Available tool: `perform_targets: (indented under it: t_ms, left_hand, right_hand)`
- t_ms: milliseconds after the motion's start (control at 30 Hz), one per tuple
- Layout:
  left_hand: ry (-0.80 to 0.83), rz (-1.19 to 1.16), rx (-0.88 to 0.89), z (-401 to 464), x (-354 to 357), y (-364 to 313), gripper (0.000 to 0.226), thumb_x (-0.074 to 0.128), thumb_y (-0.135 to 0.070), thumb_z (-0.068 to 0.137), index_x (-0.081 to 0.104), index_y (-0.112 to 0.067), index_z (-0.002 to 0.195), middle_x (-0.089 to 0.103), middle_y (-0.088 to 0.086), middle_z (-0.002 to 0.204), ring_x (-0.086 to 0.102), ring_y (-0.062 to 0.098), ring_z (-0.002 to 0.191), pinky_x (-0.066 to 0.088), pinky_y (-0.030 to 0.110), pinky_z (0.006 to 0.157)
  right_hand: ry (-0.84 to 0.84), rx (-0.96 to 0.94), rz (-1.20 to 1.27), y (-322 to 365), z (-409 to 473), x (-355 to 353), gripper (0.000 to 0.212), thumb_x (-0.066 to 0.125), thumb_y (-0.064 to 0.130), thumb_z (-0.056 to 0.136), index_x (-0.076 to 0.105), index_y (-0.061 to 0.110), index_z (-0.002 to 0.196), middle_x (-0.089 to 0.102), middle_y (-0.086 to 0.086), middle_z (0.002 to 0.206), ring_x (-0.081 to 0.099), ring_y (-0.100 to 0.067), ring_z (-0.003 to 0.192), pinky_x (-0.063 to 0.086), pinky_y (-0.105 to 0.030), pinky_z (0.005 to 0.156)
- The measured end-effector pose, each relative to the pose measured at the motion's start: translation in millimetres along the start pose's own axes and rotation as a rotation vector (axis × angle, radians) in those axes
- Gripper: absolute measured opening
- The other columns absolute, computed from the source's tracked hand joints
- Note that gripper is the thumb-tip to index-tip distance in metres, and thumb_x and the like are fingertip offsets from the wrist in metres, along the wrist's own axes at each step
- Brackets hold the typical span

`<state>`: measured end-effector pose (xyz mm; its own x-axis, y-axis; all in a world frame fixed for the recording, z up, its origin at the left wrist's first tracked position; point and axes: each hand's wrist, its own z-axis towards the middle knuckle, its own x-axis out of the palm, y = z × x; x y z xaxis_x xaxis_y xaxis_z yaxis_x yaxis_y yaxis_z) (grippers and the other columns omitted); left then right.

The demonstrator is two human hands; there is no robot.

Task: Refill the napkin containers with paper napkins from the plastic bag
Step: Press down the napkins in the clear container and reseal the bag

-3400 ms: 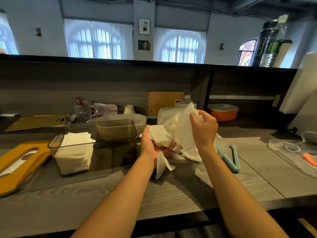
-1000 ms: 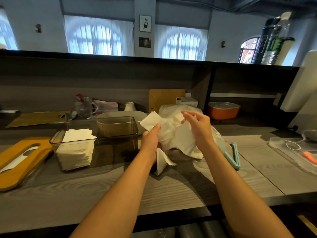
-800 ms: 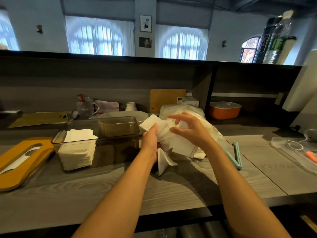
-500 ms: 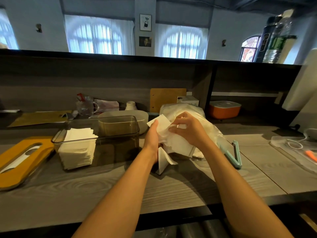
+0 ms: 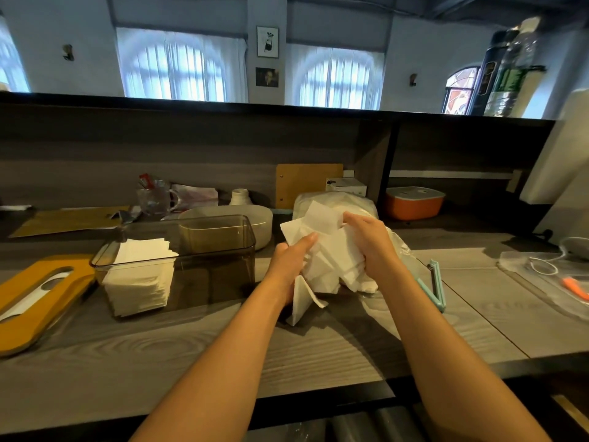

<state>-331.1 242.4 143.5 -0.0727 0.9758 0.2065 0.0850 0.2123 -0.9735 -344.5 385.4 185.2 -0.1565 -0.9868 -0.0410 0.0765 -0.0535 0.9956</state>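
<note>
A loose bunch of white paper napkins (image 5: 331, 253) is held between both hands above the counter. My left hand (image 5: 291, 263) grips its left side and my right hand (image 5: 371, 240) grips its right side. One napkin (image 5: 301, 299) hangs down below my left hand. Behind the bunch lies the clear plastic bag (image 5: 338, 202) with more napkins inside. To the left stands a smoky clear napkin container (image 5: 223, 237), with a stack of white napkins (image 5: 140, 275) in its left end.
A yellow wooden lid with a slot (image 5: 35, 295) lies at the far left. A teal bag clip (image 5: 435, 285) lies right of the hands. A beige tub (image 5: 251, 218), an orange box (image 5: 412, 202) and a glass mug (image 5: 154, 199) stand at the back. A clear pouch (image 5: 548, 275) lies far right.
My right hand came down from the top of the bunch and closed on its right side. Both hands pressed the napkins closer together; the container and bag stayed put.
</note>
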Motion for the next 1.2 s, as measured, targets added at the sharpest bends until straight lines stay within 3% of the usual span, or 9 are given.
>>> perform_targets:
  t_ms: [100,200,267,433,667,767,900,1067,1200]
  left_hand:
    - [-0.038,-0.044,0.032,3,-2,0,0.040,0.070,-0.038,0.089,0.058,-0.015,0.119,0.069,0.006,0.105,0.068,0.021,0.091,0.054,0.032,0.068]
    - [-0.037,-0.030,0.039,1,-3,-1,0.027,0.061,-0.042,0.095,0.061,-0.019,0.109,0.069,0.001,0.096,0.066,0.017,0.086,0.051,0.029,0.065]
    - [-0.048,-0.020,0.036,1,-3,-1,0.036,0.052,-0.048,0.098,0.064,-0.018,0.114,0.071,0.002,0.100,0.067,0.017,0.089,0.053,0.030,0.067]
    - [-0.001,-0.073,0.040,0,-3,-3,0.049,0.035,-0.055,0.102,0.065,-0.021,0.121,0.074,0.003,0.102,0.070,0.019,0.092,0.058,0.030,0.071]
    - [0.068,-0.029,0.037,-6,2,-3,0.072,0.071,-0.059,0.076,0.056,-0.015,0.131,0.071,0.011,0.115,0.070,0.028,0.102,0.057,0.045,0.090]
    - [0.090,-0.030,0.044,-4,3,-2,0.039,0.063,-0.036,0.094,0.058,-0.012,0.124,0.071,0.011,0.111,0.070,0.025,0.098,0.057,0.036,0.077]
    - [0.086,0.000,0.052,-3,4,-2,0.035,0.055,-0.033,0.099,0.060,-0.010,0.125,0.071,0.008,0.108,0.068,0.024,0.099,0.054,0.035,0.077]
    - [-0.008,-0.054,0.034,0,1,-1,0.027,0.054,-0.031,0.100,0.061,-0.014,0.120,0.069,0.004,0.103,0.066,0.021,0.093,0.053,0.033,0.073]
    - [-0.024,-0.052,0.066,0,-1,-2,0.032,0.053,-0.032,0.100,0.061,-0.010,0.122,0.070,0.007,0.106,0.067,0.022,0.093,0.056,0.036,0.075]
  right_hand:
    - [0.017,0.065,-0.046,0,4,0,0.045,0.051,0.058,0.093,0.071,0.021,0.109,0.061,0.003,0.116,0.054,-0.019,0.115,0.045,-0.036,0.097]
    - [-0.121,-0.503,-0.336,-5,1,2,0.036,0.068,0.040,0.089,0.067,0.019,0.119,0.064,0.003,0.110,0.059,-0.012,0.105,0.046,-0.018,0.079]
    - [-0.003,-0.685,-0.530,-7,2,3,0.027,0.071,0.034,0.088,0.070,0.026,0.113,0.063,0.006,0.105,0.057,-0.009,0.096,0.048,-0.020,0.081]
    - [0.152,-0.637,-0.831,-18,6,9,0.026,0.073,0.045,0.083,0.072,0.037,0.108,0.060,0.006,0.117,0.055,-0.014,0.100,0.048,-0.028,0.087]
    - [0.064,-0.427,-0.366,-10,2,6,0.014,0.072,0.026,0.087,0.078,0.016,0.097,0.071,0.004,0.097,0.062,-0.013,0.096,0.045,-0.018,0.077]
    - [0.031,-0.266,-0.166,-3,-4,4,0.006,0.071,0.023,0.088,0.076,0.020,0.087,0.071,0.006,0.087,0.063,-0.009,0.088,0.047,-0.019,0.072]
    - [-0.032,-0.055,0.011,-2,-5,3,0.009,0.068,0.023,0.090,0.072,0.022,0.082,0.070,-0.003,0.094,0.063,-0.018,0.090,0.050,-0.027,0.072]
    - [-0.122,-0.201,0.035,1,-3,0,0.024,0.059,0.037,0.095,0.070,0.017,0.101,0.064,0.004,0.096,0.055,-0.007,0.091,0.043,-0.024,0.073]
    - [0.016,-0.303,-0.382,-6,-3,10,0.057,0.070,0.051,0.083,0.057,0.020,0.129,0.058,0.006,0.116,0.056,-0.012,0.106,0.049,-0.022,0.082]
